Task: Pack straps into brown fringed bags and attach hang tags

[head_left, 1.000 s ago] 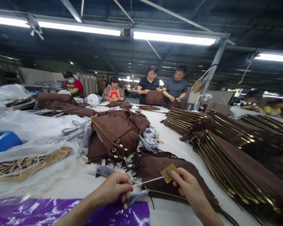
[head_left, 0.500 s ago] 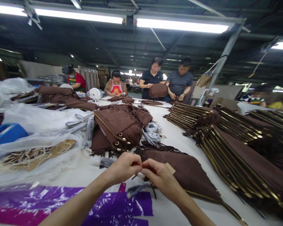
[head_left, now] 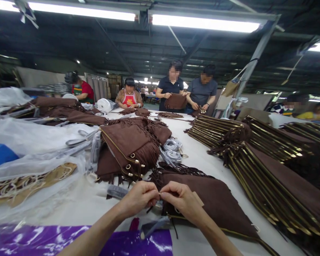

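My left hand [head_left: 145, 195] and my right hand [head_left: 180, 196] meet at the middle, fingertips pinched together on a thin pale string [head_left: 160, 193], mostly hidden by the fingers. A beige card tag [head_left: 198, 200] shows behind my right hand. Beneath and beyond that hand lies a flat brown suede-like bag [head_left: 213, 195] with fringe and a gold zipper edge. Just under my hands, a clear-wrapped grey piece [head_left: 154, 227] rests on the table. Another grey wrapped strip [head_left: 117, 191] lies left of my left hand.
Fringed brown bags [head_left: 130, 142] are piled ahead, beside wrapped grey coils [head_left: 172, 151]. Stacked bags with gold zippers [head_left: 272, 188] fill the right. Cream-stringed tags [head_left: 37, 183] lie on plastic at left, above purple film [head_left: 42, 240]. Several co-workers stand or sit across the table [head_left: 181, 133].
My view has shifted slightly, so the purple film sits lower and the left-side things farther left. My hands stay pinched together, now a little apart with the pale string showing between them.
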Demonstrator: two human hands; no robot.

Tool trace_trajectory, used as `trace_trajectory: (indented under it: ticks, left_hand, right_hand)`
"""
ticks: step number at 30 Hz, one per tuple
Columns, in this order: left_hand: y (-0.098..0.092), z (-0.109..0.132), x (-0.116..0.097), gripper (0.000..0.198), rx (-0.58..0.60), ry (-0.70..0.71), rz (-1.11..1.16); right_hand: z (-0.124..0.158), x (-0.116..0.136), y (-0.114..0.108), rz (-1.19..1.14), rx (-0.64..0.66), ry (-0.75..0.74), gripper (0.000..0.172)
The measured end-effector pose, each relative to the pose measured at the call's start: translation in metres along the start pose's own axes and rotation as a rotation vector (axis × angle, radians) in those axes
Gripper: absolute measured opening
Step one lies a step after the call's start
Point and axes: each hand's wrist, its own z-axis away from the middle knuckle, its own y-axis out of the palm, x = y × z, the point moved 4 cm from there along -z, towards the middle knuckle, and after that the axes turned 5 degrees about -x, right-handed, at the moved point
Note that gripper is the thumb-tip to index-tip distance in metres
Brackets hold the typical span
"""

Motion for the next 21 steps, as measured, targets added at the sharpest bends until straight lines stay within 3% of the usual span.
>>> trace_trajectory:
  ticks: [8, 11, 14, 18, 21]
  left_hand:
    - [-0.008, -0.004, 0.009, 0.008, -0.094, 0.026, -0.072]
    - [-0.003, 0.001, 0.002, 0.005, -0.126, 0.208, -0.294]
    - [0.012, 0.004, -0.002, 0.017, -0.103, 0.384, -0.551]
    - [0.029, 0.001, 0.004, 0.006, -0.088, 0.437, -0.803]
    - [0.031, -0.001, 0.007, 0.009, -0.057, 0.460, -0.837]
  right_hand:
    - [-0.004, -0.008, 0.001, 0.001, -0.027, -0.010, 0.016]
    - [-0.003, -0.007, -0.008, 0.029, -0.001, 0.095, 0.020]
    - [-0.002, -0.006, -0.016, 0.038, 0.006, 0.169, 0.024]
    - [0.000, -0.007, -0.019, 0.041, -0.001, 0.187, 0.027]
    - [0.000, -0.008, -0.020, 0.037, -0.014, 0.180, 0.027]
